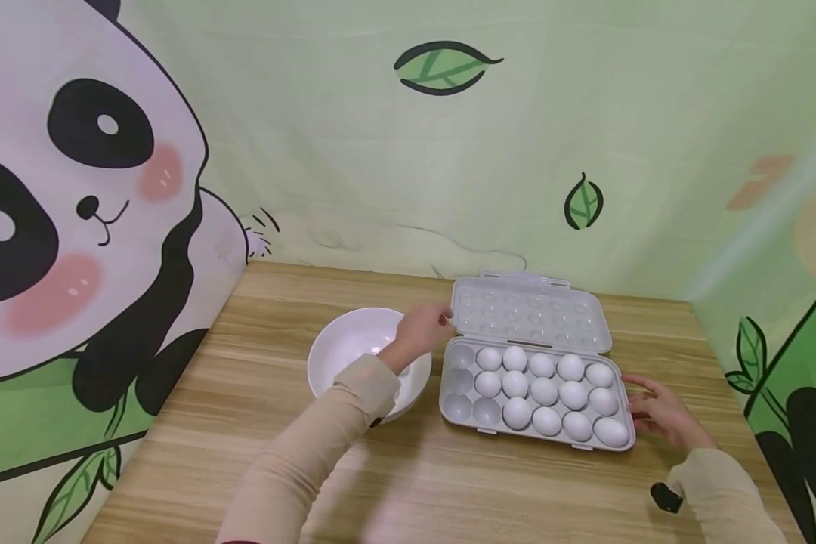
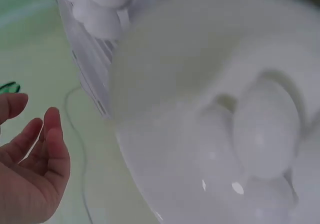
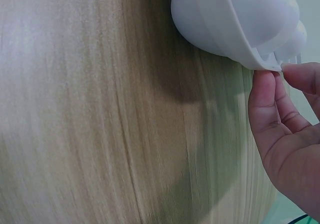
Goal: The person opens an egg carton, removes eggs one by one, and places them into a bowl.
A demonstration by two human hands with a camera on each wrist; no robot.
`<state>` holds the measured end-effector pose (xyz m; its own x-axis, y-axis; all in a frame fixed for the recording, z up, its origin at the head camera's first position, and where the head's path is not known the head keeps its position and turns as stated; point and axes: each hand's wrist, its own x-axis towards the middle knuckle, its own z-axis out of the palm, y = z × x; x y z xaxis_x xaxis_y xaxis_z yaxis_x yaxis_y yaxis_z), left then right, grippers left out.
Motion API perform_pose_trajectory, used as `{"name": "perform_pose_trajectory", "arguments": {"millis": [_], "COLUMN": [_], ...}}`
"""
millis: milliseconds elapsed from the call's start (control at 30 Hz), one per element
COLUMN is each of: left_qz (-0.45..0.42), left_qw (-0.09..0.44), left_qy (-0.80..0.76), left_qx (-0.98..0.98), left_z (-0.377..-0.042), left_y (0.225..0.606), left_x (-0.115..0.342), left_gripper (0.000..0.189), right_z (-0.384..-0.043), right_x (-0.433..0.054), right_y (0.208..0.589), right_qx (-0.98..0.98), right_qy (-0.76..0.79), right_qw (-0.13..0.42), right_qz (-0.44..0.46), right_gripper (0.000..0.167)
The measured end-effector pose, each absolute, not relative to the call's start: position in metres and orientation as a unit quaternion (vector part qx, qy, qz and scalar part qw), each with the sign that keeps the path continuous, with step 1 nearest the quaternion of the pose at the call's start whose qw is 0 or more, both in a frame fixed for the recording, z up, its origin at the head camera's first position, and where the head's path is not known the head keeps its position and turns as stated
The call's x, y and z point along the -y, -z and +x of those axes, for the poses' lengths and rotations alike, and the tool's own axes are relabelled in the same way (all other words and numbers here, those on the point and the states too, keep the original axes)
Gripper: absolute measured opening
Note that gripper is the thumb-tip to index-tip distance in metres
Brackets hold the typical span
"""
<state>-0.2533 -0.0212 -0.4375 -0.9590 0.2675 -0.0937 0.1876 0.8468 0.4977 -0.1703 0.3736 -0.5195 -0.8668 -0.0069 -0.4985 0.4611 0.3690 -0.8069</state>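
My left hand (image 1: 421, 331) is above the right side of a white bowl (image 1: 328, 341), close to the left edge of the egg carton's open lid (image 1: 527, 313). Its loosely curled fingers (image 2: 56, 149) and thumb stand apart with nothing between them. Several white eggs (image 2: 267, 129) lie inside the bowl in the left wrist view. My right hand (image 1: 669, 412) pinches the right end rim of the light grey egg carton (image 1: 540, 434), thumb on top and fingers below. White eggs (image 1: 544, 391) fill most of its cups; several cups at the left end hold none.
Carton and bowl stand side by side on a wooden table (image 1: 503, 491). Behind rises a green cloth backdrop (image 1: 326, 151) with a panda print (image 1: 81, 204); the carton's lid lies back toward it. The left forearm crosses over the bowl's front right rim.
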Motion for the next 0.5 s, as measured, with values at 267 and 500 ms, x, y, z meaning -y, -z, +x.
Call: {"name": "perform_pose_trajectory", "arguments": {"millis": [267,500], "left_qz": [0.214,0.241], "left_qw": [0.169,0.165], "left_qy": [-0.247,-0.218], "left_qx": [-0.93,-0.931], "left_z": [-0.238,-0.225], "left_y": [0.453,0.481], "left_x": [-0.016,-0.035], "left_gripper": [0.036,0.042], "right_z": [-0.17,-0.171], "right_x": [-0.374,-0.376], "right_y": [0.52,0.522], "right_qx": [-0.799,-0.794], "right_qy": [0.545,0.554], "right_qw": [0.212,0.214], "right_qz": [0.139,0.132], "right_gripper": [0.06,0.06]}}
